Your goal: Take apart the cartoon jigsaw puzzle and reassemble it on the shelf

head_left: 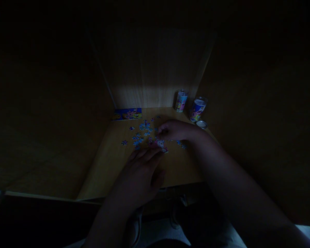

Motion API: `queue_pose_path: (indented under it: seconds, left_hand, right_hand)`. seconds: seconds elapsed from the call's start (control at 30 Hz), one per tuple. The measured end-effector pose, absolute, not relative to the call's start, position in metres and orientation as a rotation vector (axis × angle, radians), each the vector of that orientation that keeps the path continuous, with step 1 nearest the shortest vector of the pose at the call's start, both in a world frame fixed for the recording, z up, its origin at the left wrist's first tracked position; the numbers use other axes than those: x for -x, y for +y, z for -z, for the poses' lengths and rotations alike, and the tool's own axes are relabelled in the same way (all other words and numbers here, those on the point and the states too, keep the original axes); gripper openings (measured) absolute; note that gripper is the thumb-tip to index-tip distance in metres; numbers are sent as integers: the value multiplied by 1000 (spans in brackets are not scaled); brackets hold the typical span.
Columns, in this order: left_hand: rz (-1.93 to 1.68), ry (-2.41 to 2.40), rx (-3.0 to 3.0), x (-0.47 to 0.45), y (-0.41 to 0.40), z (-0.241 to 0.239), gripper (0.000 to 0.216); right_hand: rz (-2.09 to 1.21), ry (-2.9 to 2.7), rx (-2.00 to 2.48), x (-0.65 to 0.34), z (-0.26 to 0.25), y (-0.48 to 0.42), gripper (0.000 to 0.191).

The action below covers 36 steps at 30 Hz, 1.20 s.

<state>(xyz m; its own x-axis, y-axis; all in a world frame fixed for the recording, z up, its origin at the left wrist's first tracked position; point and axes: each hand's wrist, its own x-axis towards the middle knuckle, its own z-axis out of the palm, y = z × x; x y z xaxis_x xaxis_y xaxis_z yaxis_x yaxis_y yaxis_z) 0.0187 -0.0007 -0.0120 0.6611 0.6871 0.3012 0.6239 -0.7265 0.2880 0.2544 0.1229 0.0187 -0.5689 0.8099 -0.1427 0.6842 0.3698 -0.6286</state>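
Observation:
In the dim head view, my left hand [144,168] lies palm down with its fingers stretched out, their tips touching the near edge of a partly joined jigsaw section [160,143] in pink and white. My right hand [174,130] is just above the far side of that section, thumb and forefinger pinched together. Whatever sits between those fingertips is too dark to make out. Loose blue puzzle pieces [144,126] are spread to the left of my right hand. More loose pieces [181,143] lie under and beside my right wrist.
A printed cartoon card or box [127,114] lies at the back left of the wooden table [105,165]. At the back right stand a slim cartoon-printed canister [181,101] and a wider one [197,110]. A round lid [202,124] rests beside them. Wooden panels enclose the table.

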Motion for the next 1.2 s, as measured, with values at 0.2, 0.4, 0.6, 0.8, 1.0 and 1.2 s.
queue_pose_path:
  seconds: [0.2, 0.4, 0.6, 0.8, 1.0, 1.2]
  left_hand:
    - [-576, 1066, -2716, -19, 0, 12, 50]
    - [-593, 1040, -2707, -17, -1, 11, 49]
    - [-573, 1008, -2704, -16, -2, 11, 52]
    - [-592, 1005, -2675, -17, -2, 11, 46]
    - [-630, 981, -2661, -18, -4, 7, 41]
    - [-670, 973, -2676, -18, -5, 8, 36]
  right_hand:
    - [-929, -2473, 1334, -254, -16, 124, 18]
    - [-504, -2222, 1453, -257, -18, 128, 17]
    - [-207, -2081, 1714, -264, -19, 134, 23]
    - [-188, -2091, 1853, -263, -18, 133, 28]
    - [-174, -2097, 1837, -265, -15, 135, 26]
    - [-156, -2073, 1866, -266, -19, 135, 30]
